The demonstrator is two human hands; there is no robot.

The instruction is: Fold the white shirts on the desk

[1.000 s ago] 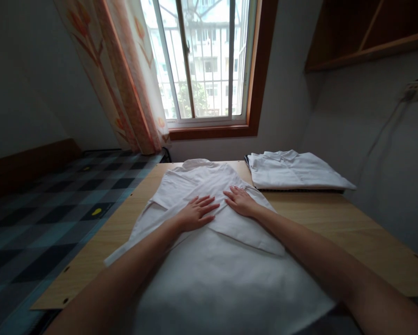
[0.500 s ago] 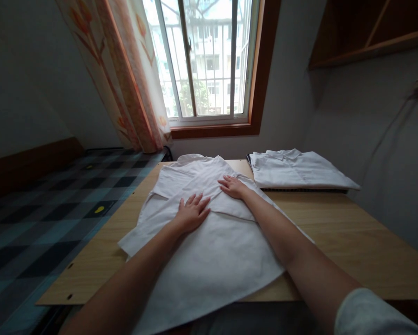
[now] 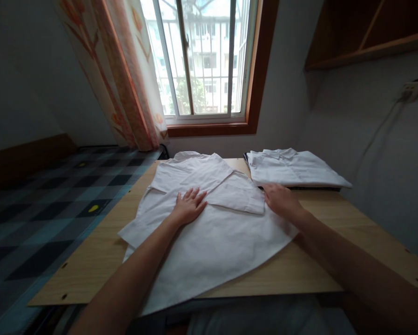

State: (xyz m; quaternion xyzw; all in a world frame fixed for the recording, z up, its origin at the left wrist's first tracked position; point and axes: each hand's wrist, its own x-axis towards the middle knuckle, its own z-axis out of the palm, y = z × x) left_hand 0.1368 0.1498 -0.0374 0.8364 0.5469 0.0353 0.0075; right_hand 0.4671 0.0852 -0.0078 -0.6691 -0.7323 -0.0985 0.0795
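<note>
A white shirt [image 3: 216,251] lies partly folded on a wooden board, its collar end toward the window and one sleeve [image 3: 239,197] laid across its body. My left hand [image 3: 189,207] rests flat on the middle of the shirt, fingers spread. At the shirt's right edge, beside the sleeve's cuff, my right hand [image 3: 282,201] is closed with curled fingers on the cloth. Its fingertips are partly hidden and slightly blurred.
The wooden board [image 3: 338,232] carries a stack of folded white shirts [image 3: 296,168] at the back right. Left of it lies a checked bedspread [image 3: 62,218]. A curtain [image 3: 125,83] hangs by the window, and a shelf [image 3: 366,42] juts out at upper right.
My right hand has moved right, off the sleeve to the shirt's right edge, and closed there. The shirt's lower right hem has shifted outward and up. My left hand stays flat on the cloth.
</note>
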